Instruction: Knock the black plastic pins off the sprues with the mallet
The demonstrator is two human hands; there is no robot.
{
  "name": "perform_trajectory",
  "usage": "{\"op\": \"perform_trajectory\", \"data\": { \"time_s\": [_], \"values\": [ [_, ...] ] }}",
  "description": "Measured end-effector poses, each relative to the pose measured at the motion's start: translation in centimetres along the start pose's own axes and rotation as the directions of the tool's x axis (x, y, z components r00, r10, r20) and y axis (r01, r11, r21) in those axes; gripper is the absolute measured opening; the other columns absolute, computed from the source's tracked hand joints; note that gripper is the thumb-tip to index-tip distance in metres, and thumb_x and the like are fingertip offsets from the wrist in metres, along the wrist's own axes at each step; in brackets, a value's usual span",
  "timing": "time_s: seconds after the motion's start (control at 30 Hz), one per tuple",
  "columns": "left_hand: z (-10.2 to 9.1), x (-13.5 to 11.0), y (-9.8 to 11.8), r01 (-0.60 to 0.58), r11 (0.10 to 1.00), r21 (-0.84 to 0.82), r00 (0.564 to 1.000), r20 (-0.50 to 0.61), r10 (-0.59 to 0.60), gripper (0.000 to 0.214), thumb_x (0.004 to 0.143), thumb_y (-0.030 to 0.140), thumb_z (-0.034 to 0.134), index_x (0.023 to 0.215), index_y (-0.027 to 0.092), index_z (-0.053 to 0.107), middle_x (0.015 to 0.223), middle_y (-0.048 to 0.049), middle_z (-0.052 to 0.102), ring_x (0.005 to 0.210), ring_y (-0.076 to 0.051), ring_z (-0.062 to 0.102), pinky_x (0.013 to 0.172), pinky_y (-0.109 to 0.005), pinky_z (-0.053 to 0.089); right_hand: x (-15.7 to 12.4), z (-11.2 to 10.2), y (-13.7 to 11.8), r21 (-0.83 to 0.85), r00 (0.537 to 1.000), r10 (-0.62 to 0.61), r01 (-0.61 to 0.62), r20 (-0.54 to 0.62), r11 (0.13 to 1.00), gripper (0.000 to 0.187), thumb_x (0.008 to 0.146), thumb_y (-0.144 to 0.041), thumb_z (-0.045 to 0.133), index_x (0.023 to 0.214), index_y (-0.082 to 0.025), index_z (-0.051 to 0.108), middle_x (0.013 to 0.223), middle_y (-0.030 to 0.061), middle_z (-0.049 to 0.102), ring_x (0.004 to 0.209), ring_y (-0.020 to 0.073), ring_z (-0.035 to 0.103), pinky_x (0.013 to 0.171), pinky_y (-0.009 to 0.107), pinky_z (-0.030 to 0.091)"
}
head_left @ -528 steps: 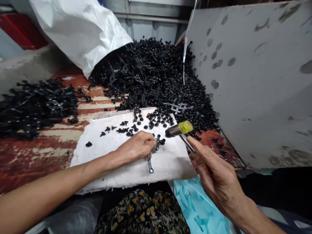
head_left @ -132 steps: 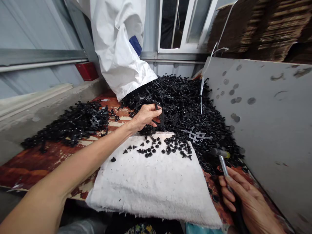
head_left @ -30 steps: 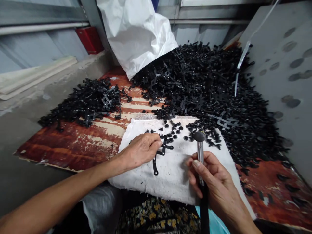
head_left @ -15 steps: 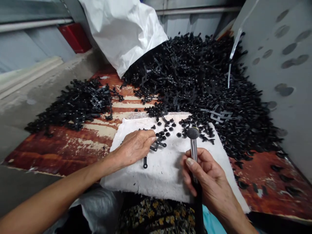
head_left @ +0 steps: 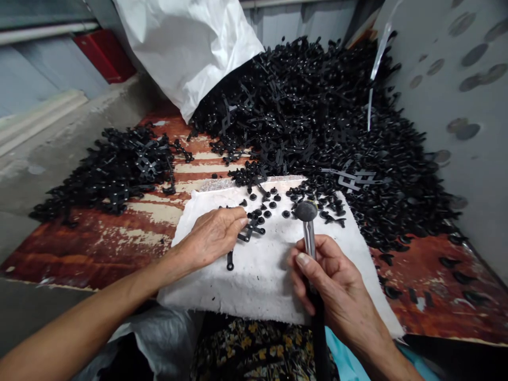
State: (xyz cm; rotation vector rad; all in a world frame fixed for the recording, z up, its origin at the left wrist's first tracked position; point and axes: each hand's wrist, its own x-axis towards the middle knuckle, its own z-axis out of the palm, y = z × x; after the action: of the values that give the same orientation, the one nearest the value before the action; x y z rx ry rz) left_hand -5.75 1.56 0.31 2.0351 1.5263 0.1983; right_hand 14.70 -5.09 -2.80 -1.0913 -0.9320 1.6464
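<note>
My left hand [head_left: 216, 231] is over the white cloth [head_left: 270, 280], its thumb and fingers pinched together at a black hinged lattice piece [head_left: 251, 233]. One arm of that piece sticks out below the palm; the rest is partly covered by the hand. In my right hand [head_left: 331, 278] is a hammer [head_left: 309, 233], gripped around its metal neck and black handle. Its round dark head points up and away, over the cloth. Several small black round-headed pegs [head_left: 273, 204] lie scattered just beyond both hands.
A large heap of black parts [head_left: 309, 116] fills the back and right of the worn reddish board [head_left: 130, 243]. A smaller pile of lattice pieces [head_left: 123, 169] lies at the left. A white sack [head_left: 190, 47] hangs over the back, and a grey panel [head_left: 448, 106] stands at the right.
The whole view has shifted slightly, so everything appears a little further left and up. Both hands keep the same hold over the cloth.
</note>
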Motion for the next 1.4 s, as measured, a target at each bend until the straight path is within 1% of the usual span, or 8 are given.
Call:
{"op": "perform_trajectory", "data": {
  "time_s": [0.33, 0.77, 0.93, 1.1, 1.2, 1.3, 1.37, 1.4],
  "values": [
    [-0.1, 0.1, -0.1, 0.007, 0.999, -0.047, 1.0, 0.016, -0.006, 0.025, 0.089, 0.032, 0.034, 0.066, 0.021, 0.036, 0.06, 0.0033, 0.038, 0.059, -0.013, 0.037, 0.057, -0.026, 0.027, 0.1, -0.1, 0.2, -0.002, 1.0, -0.016, 0.016, 0.015, 1.0, 0.027, 0.085, -0.045, 0.066, 0.089, -0.022, 0.052, 0.056, -0.007, 0.057, 0.035, 0.0039, 0.037, 0.031, 0.013, 0.029],
    [0.0, 0.2, -0.2, 0.04, 0.999, 0.018, 0.999, -0.006, -0.039, 0.028, 0.087, 0.038, 0.031, 0.064, 0.021, 0.034, 0.06, 0.0029, 0.037, 0.059, -0.013, 0.037, 0.058, -0.028, 0.027, 0.1, -0.2, 0.3, -0.026, 1.0, -0.008, 0.008, 0.005, 1.0, 0.03, 0.084, -0.048, 0.066, 0.091, -0.022, 0.052, 0.059, -0.0062, 0.057, 0.035, 0.0045, 0.038, 0.031, 0.013, 0.03],
    [-0.3, 0.2, 0.3, 0.047, 0.995, 0.083, 0.999, 0.02, -0.048, 0.028, 0.088, 0.036, 0.03, 0.064, 0.021, 0.033, 0.06, 0.0022, 0.038, 0.059, -0.013, 0.038, 0.058, -0.028, 0.026, 0.0, -0.2, 0.2, -0.048, 1.0, 0.003, -0.002, 0.019, 0.999, 0.031, 0.084, -0.05, 0.064, 0.09, -0.022, 0.051, 0.055, -0.0072, 0.055, 0.035, 0.0048, 0.037, 0.031, 0.014, 0.03],
    [-0.7, 0.0, 0.9, 0.066, 0.974, 0.219, 0.997, 0.033, -0.075, 0.025, 0.088, 0.031, 0.032, 0.065, 0.021, 0.035, 0.06, 0.0015, 0.04, 0.06, -0.014, 0.039, 0.06, -0.028, 0.025, -0.1, -0.1, 0.1, -0.091, 0.999, 0.026, -0.021, 0.047, 0.996, 0.03, 0.088, -0.05, 0.06, 0.095, -0.022, 0.05, 0.057, -0.007, 0.055, 0.037, 0.0058, 0.038, 0.033, 0.015, 0.032],
    [-0.6, -0.1, 1.1, 0.074, 0.966, 0.249, 0.996, 0.032, -0.085, 0.023, 0.088, 0.027, 0.033, 0.066, 0.021, 0.037, 0.062, 0.0012, 0.043, 0.061, -0.014, 0.041, 0.061, -0.028, 0.026, -0.2, 0.0, -0.3, -0.16, 0.997, 0.031, -0.019, 0.073, 0.987, 0.032, 0.09, -0.049, 0.056, 0.104, -0.021, 0.051, 0.065, -0.0054, 0.057, 0.04, 0.0054, 0.039, 0.035, 0.015, 0.032],
    [-0.6, 0.0, 1.3, 0.047, 0.962, 0.268, 0.999, 0.011, -0.052, 0.021, 0.088, 0.022, 0.035, 0.067, 0.021, 0.039, 0.063, 0.001, 0.046, 0.061, -0.014, 0.042, 0.061, -0.028, 0.026, -0.2, -0.1, -1.1, -0.341, 0.996, 0.019, 0.013, 0.089, 0.94, 0.034, 0.095, -0.044, 0.046, 0.117, -0.019, 0.054, 0.071, -0.0032, 0.057, 0.043, 0.0063, 0.04, 0.036, 0.016, 0.032],
    [-0.6, 0.1, 1.3, 0.041, 0.961, 0.272, 0.999, 0.001, -0.043, 0.021, 0.087, 0.021, 0.036, 0.067, 0.021, 0.043, 0.061, 0.0011, 0.046, 0.059, -0.014, 0.042, 0.06, -0.028, 0.026, -0.1, -0.4, -1.5, -0.536, 0.991, -0.094, 0.13, 0.094, 0.834, 0.037, 0.098, -0.034, 0.041, 0.129, -0.018, 0.052, 0.075, -0.0003, 0.06, 0.049, 0.0096, 0.048, 0.043, 0.02, 0.043],
    [-0.7, 0.1, 1.3, 0.045, 0.962, 0.269, 0.999, -0.002, -0.046, 0.022, 0.087, 0.021, 0.037, 0.067, 0.021, 0.045, 0.061, 0.0011, 0.047, 0.058, -0.014, 0.042, 0.059, -0.028, 0.026, 0.1, -0.6, -1.7, -0.627, 0.972, -0.198, 0.231, 0.123, 0.744, 0.039, 0.098, -0.029, 0.041, 0.134, -0.017, 0.05, 0.079, 0.0018, 0.062, 0.055, 0.0118, 0.054, 0.051, 0.023, 0.049]
  ]
}}
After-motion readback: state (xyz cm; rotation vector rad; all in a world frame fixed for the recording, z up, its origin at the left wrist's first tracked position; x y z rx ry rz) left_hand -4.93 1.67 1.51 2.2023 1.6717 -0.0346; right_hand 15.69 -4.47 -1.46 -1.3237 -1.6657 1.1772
